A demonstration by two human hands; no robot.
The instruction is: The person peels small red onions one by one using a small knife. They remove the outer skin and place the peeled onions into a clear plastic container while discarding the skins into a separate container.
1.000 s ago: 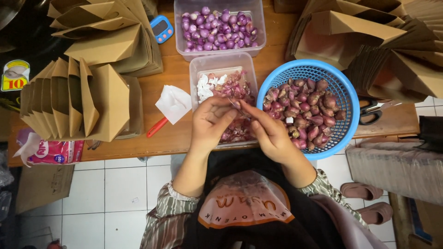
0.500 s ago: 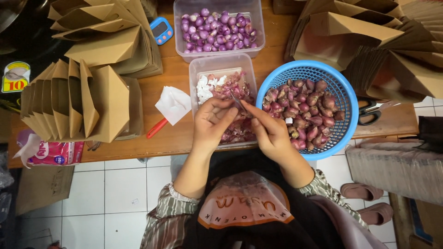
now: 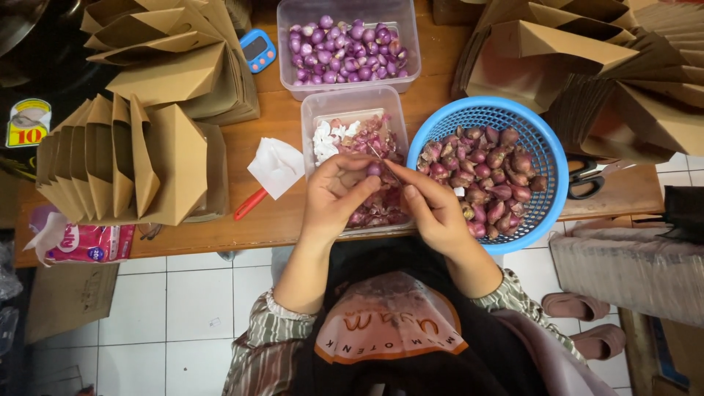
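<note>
The far clear tub (image 3: 349,82) held peeled purple shallots (image 3: 345,44); the nearer clear tub (image 3: 317,117) held pink skins and white scraps (image 3: 374,143); the blue basket (image 3: 447,121) on the wooden table (image 3: 282,117) held unpeeled shallots (image 3: 488,172); over the nearer tub the left hand (image 3: 339,194) pinched a small shallot (image 3: 375,169) at its fingertips; too small to tell its axis; the right hand (image 3: 433,213) gripped a thin blade (image 3: 381,155), slanting up-left, beside it.
</note>
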